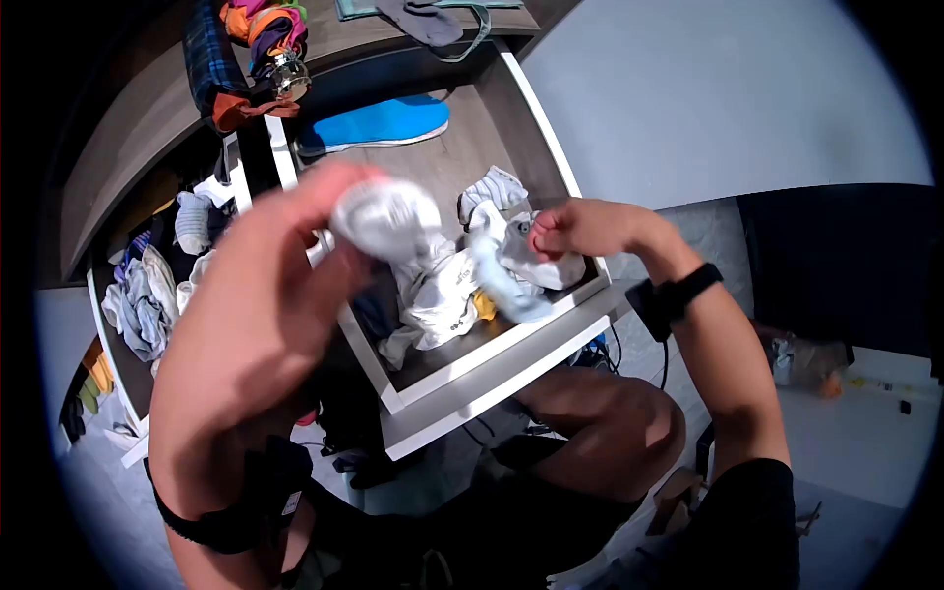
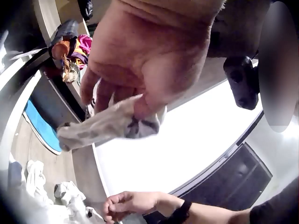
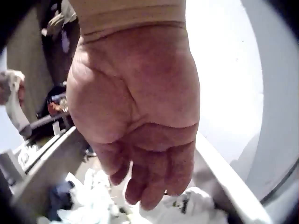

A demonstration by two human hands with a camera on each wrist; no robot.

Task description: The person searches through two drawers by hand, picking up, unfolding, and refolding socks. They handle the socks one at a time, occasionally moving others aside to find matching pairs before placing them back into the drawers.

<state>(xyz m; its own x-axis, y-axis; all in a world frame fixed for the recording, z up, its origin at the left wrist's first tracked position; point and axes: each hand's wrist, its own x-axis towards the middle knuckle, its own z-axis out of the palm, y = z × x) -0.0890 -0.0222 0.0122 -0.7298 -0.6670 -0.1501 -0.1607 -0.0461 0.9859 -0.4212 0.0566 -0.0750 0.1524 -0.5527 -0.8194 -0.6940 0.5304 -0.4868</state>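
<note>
The left hand [image 1: 285, 251] pinches a white fabric sock with dark grey patches [image 2: 110, 125] between thumb and bent fingers, raised above the left edge of a white-rimmed, wood-bottomed drawer [image 1: 539, 110]. The right hand [image 3: 135, 112], fingers loosely bent and gripping nothing, hangs near the drawer's front right corner, above crumpled white fabric garments [image 1: 441, 295].

left grip [image 1: 280, 261] blurred in head view, white sock [image 1: 393, 218] smeared, partly hidden by it, pale blue cloth [image 1: 503, 283] blurred
</note>
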